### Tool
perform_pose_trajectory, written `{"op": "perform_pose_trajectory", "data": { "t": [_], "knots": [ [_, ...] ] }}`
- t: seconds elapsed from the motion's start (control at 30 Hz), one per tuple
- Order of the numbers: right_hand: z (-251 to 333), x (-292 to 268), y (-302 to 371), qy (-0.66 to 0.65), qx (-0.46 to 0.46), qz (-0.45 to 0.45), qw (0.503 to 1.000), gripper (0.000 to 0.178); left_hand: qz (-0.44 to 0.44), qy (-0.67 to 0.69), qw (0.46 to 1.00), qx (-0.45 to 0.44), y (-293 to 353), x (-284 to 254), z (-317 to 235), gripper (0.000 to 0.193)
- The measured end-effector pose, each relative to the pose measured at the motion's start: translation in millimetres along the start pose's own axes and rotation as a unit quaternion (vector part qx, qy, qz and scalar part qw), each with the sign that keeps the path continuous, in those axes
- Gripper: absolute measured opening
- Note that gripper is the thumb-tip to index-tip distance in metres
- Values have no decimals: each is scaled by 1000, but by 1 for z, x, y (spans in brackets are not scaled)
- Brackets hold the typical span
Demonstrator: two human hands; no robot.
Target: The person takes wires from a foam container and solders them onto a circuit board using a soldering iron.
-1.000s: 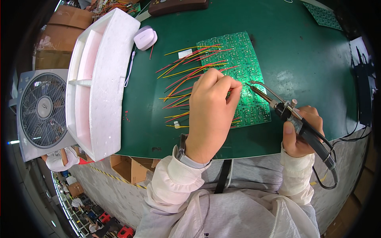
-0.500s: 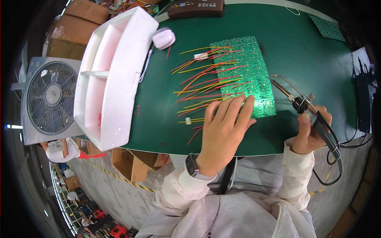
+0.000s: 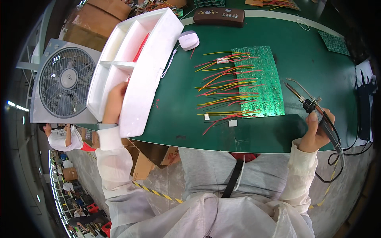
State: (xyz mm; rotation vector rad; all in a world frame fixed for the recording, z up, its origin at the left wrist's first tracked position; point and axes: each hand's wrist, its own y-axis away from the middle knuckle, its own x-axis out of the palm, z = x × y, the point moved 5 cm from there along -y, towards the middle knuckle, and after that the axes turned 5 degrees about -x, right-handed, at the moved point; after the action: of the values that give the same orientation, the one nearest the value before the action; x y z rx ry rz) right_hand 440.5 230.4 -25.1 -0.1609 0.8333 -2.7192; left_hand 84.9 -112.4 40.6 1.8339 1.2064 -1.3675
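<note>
My left hand (image 3: pixel 114 104) reaches into the lower compartment of a white foam tray (image 3: pixel 139 95) at the left. Its fingers are hidden in there, beside some small red bits. In my right hand (image 3: pixel 314 135) is a soldering iron (image 3: pixel 308 105), its thin metal tip and curved feed tube pointing up and left, apart from the board. Between the hands a green circuit board panel (image 3: pixel 270 85) lies flat on the table. Red, yellow and black wires (image 3: pixel 216 82) stick out from its left side in several rows. White pieces (image 3: pixel 233 123) lie near the lower wires.
The green table (image 3: pixel 170 127) also bears a pale earbud-like case (image 3: pixel 189 41), a brown pencil-box-shaped case (image 3: pixel 219 16) and another green board (image 3: pixel 334 43). A black power unit (image 3: pixel 365 107) with cables stands at right. Left of the tray is a fan (image 3: pixel 68 81); a person (image 3: pixel 63 137) is beyond.
My left hand has left the board's lower edge and gone left into the foam tray. My right hand still holds the soldering iron. The view has shifted slightly.
</note>
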Motion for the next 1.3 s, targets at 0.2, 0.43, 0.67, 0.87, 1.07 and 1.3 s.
{"op": "perform_pose_trajectory", "data": {
  "t": [0.2,0.43,0.67,0.87,1.07,1.3],
  "knots": [
    [-5,-4,1,8,2,-12,1000,22,18,13,999,-26,-10,10,-1,13],
    [-6,-1,0,-12,8,6,1000,22,-29,103,993,-50,-16,3,10,14],
    [-6,-2,-1,-1,-5,14,1000,22,-137,13,980,143,-3,-9,-43,9],
    [-5,-1,-1,2,2,9,1000,21,-86,130,984,81,-3,-1,-51,11],
    [-8,0,-1,4,7,14,1000,22,-53,161,983,68,-5,2,-50,11],
    [-5,-2,-1,-6,15,14,1000,23,-123,235,963,56,-1,-17,-40,16]
  ]
}}
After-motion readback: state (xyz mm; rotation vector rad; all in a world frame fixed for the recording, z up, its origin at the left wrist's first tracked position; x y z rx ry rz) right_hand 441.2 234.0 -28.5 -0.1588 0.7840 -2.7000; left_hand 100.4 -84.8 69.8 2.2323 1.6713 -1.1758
